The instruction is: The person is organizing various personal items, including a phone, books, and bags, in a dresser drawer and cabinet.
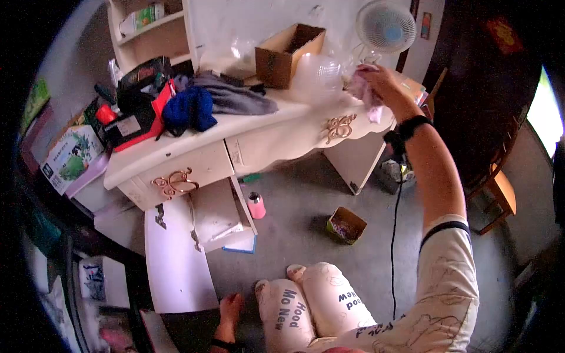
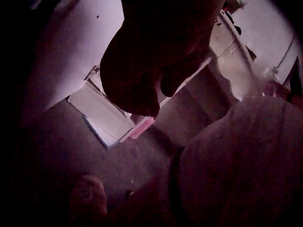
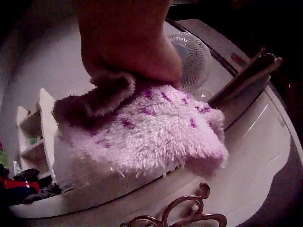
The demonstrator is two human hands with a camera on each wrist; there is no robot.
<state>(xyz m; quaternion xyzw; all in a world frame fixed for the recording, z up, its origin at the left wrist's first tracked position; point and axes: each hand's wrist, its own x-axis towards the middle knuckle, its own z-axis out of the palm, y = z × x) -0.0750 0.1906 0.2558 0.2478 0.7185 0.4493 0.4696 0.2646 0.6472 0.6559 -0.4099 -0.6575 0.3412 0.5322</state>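
Note:
My right hand [image 1: 384, 83] grips a fluffy pink cloth [image 1: 364, 93] over the right end of the white desk [image 1: 282, 120]. In the right wrist view the cloth [image 3: 161, 132] shows purple specks and hangs in folds below the hand [image 3: 132, 52], covering the fingertips. A white fan [image 1: 385, 26] stands just behind that hand. My left hand [image 1: 231, 307] hangs low beside my knee with nothing in it, near the desk's open cabinet door [image 1: 176, 259]. In the left wrist view the left hand [image 2: 161, 56] is a dark shape with loosely bent fingers.
On the desk are a cardboard box [image 1: 288, 56], a clear plastic bag [image 1: 318, 76], a grey garment [image 1: 235, 94] and a blue cloth bundle [image 1: 188, 109]. The floor holds a pink bottle [image 1: 256, 206], a small box [image 1: 347, 225] and a black cable [image 1: 394, 253].

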